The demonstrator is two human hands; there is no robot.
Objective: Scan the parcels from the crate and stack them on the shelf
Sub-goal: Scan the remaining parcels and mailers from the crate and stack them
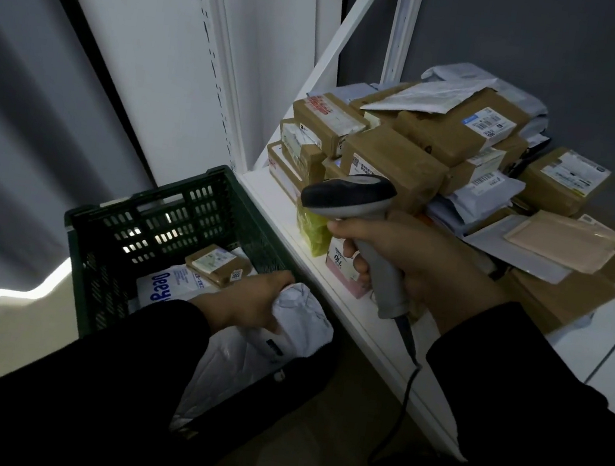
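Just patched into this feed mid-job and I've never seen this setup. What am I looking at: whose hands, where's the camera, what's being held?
No robot here: one camera worn on a person's head looks down at their two bare hands. The right hand grips a corded barcode scanner. The left hand reaches into the dark green crate and grips a white poly mailer; a small cardboard box lies further in. Cardboard boxes and poly bags are piled on the white shelf.

Left hand (pixel 250 299) grips a white bag (pixel 303 310) in the crate (pixel 167 214) — right hand (pixel 412 258) holds the scanner (pixel 350 195) (corded).
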